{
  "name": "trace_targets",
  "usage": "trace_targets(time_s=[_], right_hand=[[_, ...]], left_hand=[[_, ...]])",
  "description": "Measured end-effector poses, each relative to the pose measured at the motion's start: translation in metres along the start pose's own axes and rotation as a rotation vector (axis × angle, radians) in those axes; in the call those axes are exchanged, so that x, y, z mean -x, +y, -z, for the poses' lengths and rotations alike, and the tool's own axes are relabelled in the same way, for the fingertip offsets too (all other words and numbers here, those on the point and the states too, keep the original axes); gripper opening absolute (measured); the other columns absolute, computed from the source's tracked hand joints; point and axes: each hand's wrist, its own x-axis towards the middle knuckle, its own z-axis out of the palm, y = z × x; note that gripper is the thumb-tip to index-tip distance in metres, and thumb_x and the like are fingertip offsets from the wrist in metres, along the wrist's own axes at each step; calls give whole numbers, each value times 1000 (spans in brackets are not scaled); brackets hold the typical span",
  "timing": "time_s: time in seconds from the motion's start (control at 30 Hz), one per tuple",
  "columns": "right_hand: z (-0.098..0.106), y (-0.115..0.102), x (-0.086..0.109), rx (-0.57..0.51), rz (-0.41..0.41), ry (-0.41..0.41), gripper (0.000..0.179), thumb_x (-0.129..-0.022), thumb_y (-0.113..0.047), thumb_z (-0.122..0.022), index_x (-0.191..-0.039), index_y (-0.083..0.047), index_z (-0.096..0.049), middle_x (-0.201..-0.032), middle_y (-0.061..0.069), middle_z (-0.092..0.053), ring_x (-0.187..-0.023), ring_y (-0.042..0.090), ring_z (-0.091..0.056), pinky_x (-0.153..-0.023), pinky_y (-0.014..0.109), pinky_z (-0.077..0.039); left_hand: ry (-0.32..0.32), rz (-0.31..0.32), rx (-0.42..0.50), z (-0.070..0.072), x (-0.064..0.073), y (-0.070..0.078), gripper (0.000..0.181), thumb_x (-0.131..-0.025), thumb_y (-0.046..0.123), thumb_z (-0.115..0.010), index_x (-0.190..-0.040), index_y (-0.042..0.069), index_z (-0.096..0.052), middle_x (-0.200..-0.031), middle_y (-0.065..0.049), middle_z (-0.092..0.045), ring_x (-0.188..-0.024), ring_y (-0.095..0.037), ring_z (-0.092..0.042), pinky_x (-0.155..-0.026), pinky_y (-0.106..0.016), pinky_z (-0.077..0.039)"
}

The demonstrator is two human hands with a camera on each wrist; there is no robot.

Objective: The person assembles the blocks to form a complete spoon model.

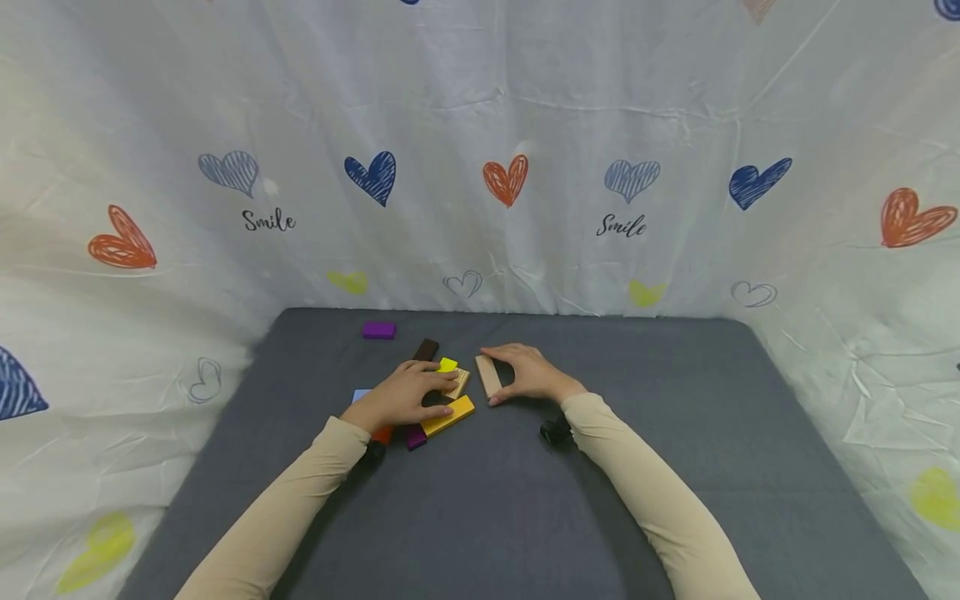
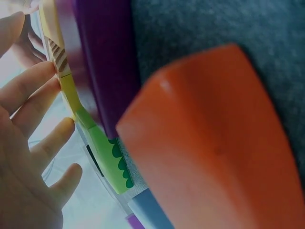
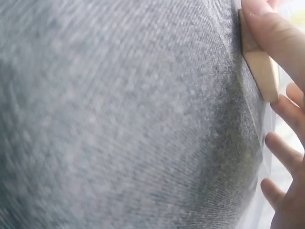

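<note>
Over a loose group of coloured blocks lies my left hand (image 1: 401, 396), its fingers spread and fairly straight. Its fingertips reach a striped wooden block (image 1: 459, 385) and a bright yellow block (image 1: 447, 365), with a golden-yellow block (image 1: 448, 417) by the thumb. My right hand (image 1: 532, 375) pinches a plain wooden block (image 1: 487, 379) between thumb and finger at its two ends, just right of the group. Beneath and beside the left hand are an orange block (image 2: 209, 133), a purple block (image 2: 109, 62) and a green block with a scalloped pattern (image 2: 107, 160).
A dark brown block (image 1: 427, 349) sticks out beyond the left hand, and a light blue block (image 1: 361, 394) shows left of it. Farther back lies another purple block (image 1: 379, 331). The grey cloth-covered table (image 1: 510, 517) ends at a white curtain (image 1: 435, 225) printed with hearts.
</note>
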Motion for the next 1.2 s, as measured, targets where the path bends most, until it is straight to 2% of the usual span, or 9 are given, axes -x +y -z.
trace_targets(time_s=[0.3, 0.6, 0.93, 1.2], right_hand=[[-1, 2, 4, -6, 18, 53, 96, -73, -57, -82, -152, -20, -41, -154, 0, -47, -142, 26, -42, -118, 53, -30], [7, 4, 22, -15, 30, 119, 96, -72, -53, -84, -151, -17, -43, -153, 2, -48, -139, 28, -45, -114, 53, -35], [22, 7, 63, 11, -13, 175, 96, -70, -53, -85, -150, -17, -45, -151, 4, -51, -138, 31, -47, -112, 55, -38], [20, 7, 108, 18, -80, 194, 97, -70, -54, -85, -150, -16, -45, -150, 6, -51, -136, 34, -49, -109, 57, -40]], left_hand=[[-7, 14, 13, 1, 0, 1, 55, -96, 53, -56, -142, 23, -56, -154, 6, -46, -145, -31, -38, -118, -60, -25], [-20, 26, 42, 0, 1, 1, 54, -96, 53, -57, -142, 24, -55, -155, 6, -45, -147, -30, -36, -117, -61, -26], [-24, 24, 45, 0, 2, -2, 56, -96, 54, -56, -144, 25, -53, -157, 8, -42, -148, -29, -34, -117, -60, -27], [0, -11, 51, -1, 4, -2, 55, -97, 50, -57, -144, 22, -53, -156, 4, -45, -147, -32, -36, -115, -61, -30]])
